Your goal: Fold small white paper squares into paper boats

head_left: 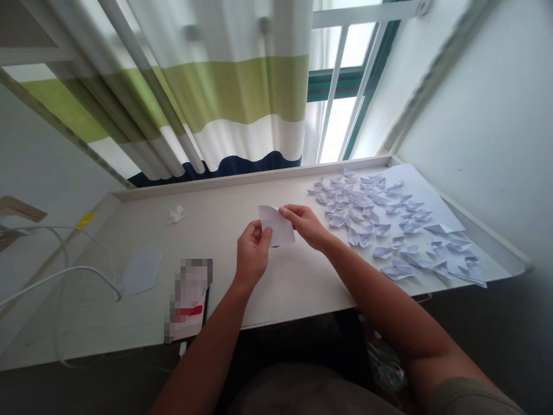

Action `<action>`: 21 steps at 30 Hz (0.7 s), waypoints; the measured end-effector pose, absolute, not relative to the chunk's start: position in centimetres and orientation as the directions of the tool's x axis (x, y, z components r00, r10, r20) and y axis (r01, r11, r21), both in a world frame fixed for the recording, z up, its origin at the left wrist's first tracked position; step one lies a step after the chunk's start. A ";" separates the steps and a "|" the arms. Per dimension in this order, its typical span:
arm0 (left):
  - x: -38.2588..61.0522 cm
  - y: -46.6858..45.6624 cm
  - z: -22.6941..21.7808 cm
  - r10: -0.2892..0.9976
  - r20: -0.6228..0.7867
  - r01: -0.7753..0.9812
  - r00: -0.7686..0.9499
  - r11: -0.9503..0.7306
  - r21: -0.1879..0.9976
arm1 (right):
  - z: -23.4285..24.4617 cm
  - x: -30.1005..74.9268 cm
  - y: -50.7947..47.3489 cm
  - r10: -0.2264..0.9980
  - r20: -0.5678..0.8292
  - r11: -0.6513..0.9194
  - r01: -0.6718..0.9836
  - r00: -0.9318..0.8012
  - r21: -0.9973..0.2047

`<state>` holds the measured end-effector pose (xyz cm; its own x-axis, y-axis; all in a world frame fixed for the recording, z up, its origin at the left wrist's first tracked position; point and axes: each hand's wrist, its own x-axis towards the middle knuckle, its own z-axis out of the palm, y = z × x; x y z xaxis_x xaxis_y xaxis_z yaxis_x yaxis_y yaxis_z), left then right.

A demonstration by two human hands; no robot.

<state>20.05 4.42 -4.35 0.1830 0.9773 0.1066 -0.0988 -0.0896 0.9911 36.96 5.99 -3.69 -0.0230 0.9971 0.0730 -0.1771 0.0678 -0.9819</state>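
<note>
A small white sheet of paper (280, 227) is held up over the middle of the desk, between both hands. My left hand (253, 251) pinches its lower left side, thumb in front and fingers behind. At the upper right corner, my right hand (306, 222) grips the same sheet between thumb and fingers. The sheet looks slightly curved, with no clear crease showing. Many folded white paper boats (356, 204) lie spread to the right of my right hand, some on a larger white sheet (425, 196).
A phone-like device (190, 302), partly pixelated, lies near the front edge left of my left arm. Further left are a flat paper piece (142, 270) and white cables (90, 270). A crumpled tissue (175, 215) sits farther back. Raised rims border the white desk (224, 222).
</note>
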 end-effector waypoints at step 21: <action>12.3 3.4 -1.1 0.956 0.176 0.576 0.236 -0.283 0.767 | -5.6 36.4 4.7 0.999 0.047 0.050 -0.249 0.017 -0.967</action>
<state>12.26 3.39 -1.10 0.2357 0.9558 0.1760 0.5761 -0.2832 0.7668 36.37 4.67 -5.58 0.0170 0.9988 0.0468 -0.2494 0.0496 -0.9671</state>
